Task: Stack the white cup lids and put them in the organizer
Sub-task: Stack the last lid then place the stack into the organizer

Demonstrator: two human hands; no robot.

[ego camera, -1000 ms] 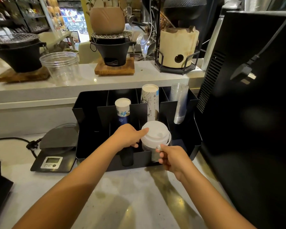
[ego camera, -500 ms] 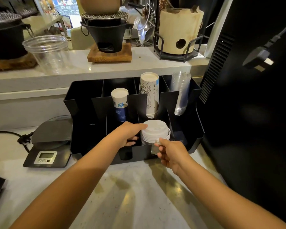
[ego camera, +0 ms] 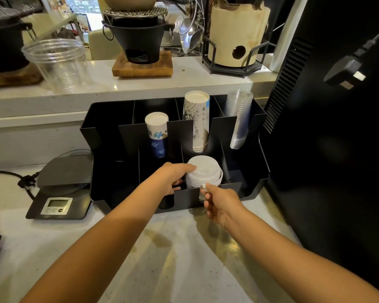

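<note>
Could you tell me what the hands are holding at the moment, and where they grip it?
Both hold the stack of white cup lids: left hand on its left side and top, right hand at the front lower rim.

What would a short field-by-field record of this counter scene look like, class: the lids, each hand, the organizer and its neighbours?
lid stack: white cup lids, in a front compartment, top above the front wall
left hand: thumb resting on the top lid, fingers down beside the stack
right hand: fingers pinching the stack's near rim
organizer: black, divided into compartments
rear compartments: two paper cup stacks, clear plastic cups
left of organizer: digital scale
</note>
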